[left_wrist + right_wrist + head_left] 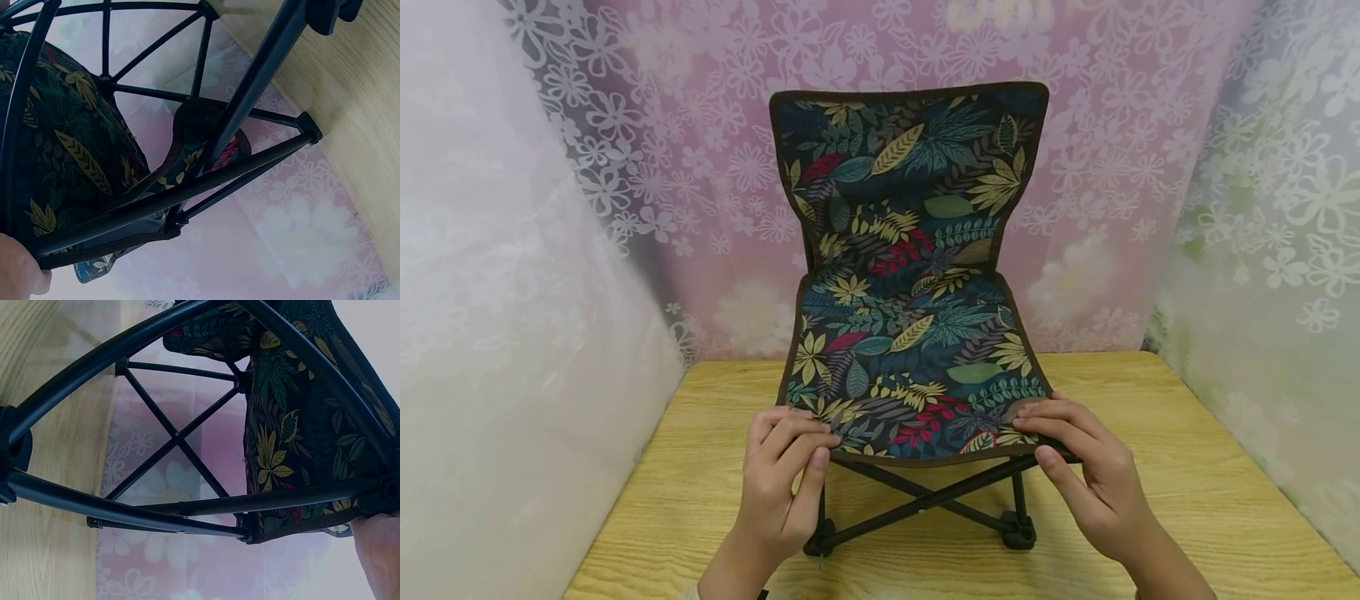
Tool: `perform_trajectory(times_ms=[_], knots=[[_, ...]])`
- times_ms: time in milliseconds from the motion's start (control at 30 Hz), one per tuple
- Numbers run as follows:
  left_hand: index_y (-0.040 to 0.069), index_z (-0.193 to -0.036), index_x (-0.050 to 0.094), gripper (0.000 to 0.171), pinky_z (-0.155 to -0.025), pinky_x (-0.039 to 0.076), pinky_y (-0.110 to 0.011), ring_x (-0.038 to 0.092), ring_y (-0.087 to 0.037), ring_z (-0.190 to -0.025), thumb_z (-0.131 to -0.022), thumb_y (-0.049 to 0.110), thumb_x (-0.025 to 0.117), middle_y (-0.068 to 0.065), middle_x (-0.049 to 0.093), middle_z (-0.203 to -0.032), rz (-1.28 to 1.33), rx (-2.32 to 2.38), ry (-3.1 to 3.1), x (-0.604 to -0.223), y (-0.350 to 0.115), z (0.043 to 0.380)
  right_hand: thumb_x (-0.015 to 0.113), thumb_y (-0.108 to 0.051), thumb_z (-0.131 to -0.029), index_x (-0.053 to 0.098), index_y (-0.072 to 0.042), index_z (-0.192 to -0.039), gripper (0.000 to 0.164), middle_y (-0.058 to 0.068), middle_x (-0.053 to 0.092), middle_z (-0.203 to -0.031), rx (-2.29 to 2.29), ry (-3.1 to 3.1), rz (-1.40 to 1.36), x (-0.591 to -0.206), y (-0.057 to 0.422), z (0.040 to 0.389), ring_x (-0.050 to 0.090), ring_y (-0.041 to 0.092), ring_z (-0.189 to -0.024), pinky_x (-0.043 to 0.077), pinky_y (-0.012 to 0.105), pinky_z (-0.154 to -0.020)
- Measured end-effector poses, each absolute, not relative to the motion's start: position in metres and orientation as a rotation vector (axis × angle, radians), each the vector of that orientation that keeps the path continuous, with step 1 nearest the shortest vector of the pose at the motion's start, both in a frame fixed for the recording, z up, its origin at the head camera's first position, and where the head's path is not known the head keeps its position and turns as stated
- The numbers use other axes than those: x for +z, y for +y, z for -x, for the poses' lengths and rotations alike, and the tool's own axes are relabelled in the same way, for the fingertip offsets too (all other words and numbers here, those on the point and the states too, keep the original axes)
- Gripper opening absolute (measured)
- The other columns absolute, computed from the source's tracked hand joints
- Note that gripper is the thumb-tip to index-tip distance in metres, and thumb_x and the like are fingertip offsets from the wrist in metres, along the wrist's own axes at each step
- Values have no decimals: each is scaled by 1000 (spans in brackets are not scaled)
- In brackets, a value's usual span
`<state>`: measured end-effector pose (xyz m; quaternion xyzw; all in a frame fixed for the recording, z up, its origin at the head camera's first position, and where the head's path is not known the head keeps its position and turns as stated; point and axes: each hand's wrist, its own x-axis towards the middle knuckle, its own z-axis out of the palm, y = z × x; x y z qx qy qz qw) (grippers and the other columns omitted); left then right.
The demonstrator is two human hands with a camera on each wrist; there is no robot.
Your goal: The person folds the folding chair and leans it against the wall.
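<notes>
A folding chair [917, 333] stands open and upright, its dark fabric printed with yellow, teal and red leaves. Black crossed tubes [925, 500] form its legs under the seat. My left hand [782, 475] grips the seat's front left corner, fingers over the top and thumb at the front edge. At the front right corner my right hand [1090, 475] holds the seat in the same way. Both wrist views look at the underside, where the seat fabric [75, 144] hangs on the black frame [178, 434]. Only a small part of each hand shows there.
Under the chair lies a light wood-grain tabletop [1142, 467]. A pink flowered curtain [715, 167] hangs behind it. A whitish sheet [512, 333] closes off the left, and a pale flowered sheet [1285, 250] the right.
</notes>
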<state>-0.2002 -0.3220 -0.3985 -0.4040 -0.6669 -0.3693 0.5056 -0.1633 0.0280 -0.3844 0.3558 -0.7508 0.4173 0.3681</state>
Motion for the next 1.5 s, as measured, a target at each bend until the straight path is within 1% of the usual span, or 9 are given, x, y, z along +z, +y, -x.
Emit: perform_trajectory(times_ms=[167, 433, 633, 767, 967, 1067, 1200, 1500], knots=[[3, -90, 76, 35, -106, 39, -40, 60, -35, -96, -111, 15, 50, -11, 70, -93, 976, -892, -1600, -396, -321, 202, 60, 6, -101, 74, 7, -116, 21, 14, 70, -122, 1060, -1933, -896, -383, 27, 162, 65, 13, -123, 37, 27, -125], [4, -88, 76, 36, -103, 40, -40, 60, -35, -95, -111, 15, 50, -11, 70, -91, 963, -890, -1603, -394, -320, 203, 60, 3, -103, 75, 6, -114, 19, 12, 70, -121, 1039, -1914, -919, -379, 25, 165, 65, 12, -123, 37, 28, -125], [4, -88, 76, 37, -103, 39, -38, 59, -35, -95, -111, 16, 50, -10, 70, -90, 953, -891, -1606, -394, -319, 203, 60, 3, -103, 76, 5, -114, 19, 13, 70, -120, 1052, -1918, -916, -380, 24, 165, 65, 13, -122, 37, 27, -125], [4, -87, 76, 37, -102, 40, -38, 59, -35, -94, -111, 16, 49, -10, 70, -90, 948, -891, -1604, -393, -319, 202, 61, 3, -103, 76, 4, -115, 20, 13, 70, -120, 1051, -1928, -906, -381, 24, 165, 65, 13, -122, 41, 24, -120], [5, -85, 75, 39, -100, 40, -38, 59, -34, -93, -112, 18, 49, -9, 69, -88, 936, -897, -1600, -392, -317, 202, 61, 1, -103, 76, 4, -117, 21, 15, 70, -119, 1028, -1927, -907, -381, 23, 166, 64, 14, -122, 42, 22, -118], [5, -85, 75, 40, -100, 40, -38, 59, -34, -93, -112, 18, 49, -9, 69, -88, 935, -898, -1591, -392, -316, 202, 61, 0, -104, 77, 3, -116, 20, 15, 70, -118, 1021, -1922, -910, -380, 23, 167, 64, 14, -122, 41, 24, -120], [5, -84, 74, 38, -99, 40, -38, 59, -32, -92, -111, 16, 49, -9, 69, -87, 936, -898, -1571, -391, -314, 204, 62, 0, -103, 79, 0, -111, 19, 14, 71, -116, 1007, -1918, -905, -377, 23, 168, 66, 13, -120, 35, 31, -127], [6, -84, 74, 37, -97, 39, -38, 59, -30, -91, -111, 14, 50, -9, 69, -88, 939, -904, -1566, -391, -313, 205, 64, 3, -100, 80, -1, -109, 18, 14, 71, -114, 1018, -1918, -896, -376, 22, 170, 66, 13, -118, 36, 31, -126]])
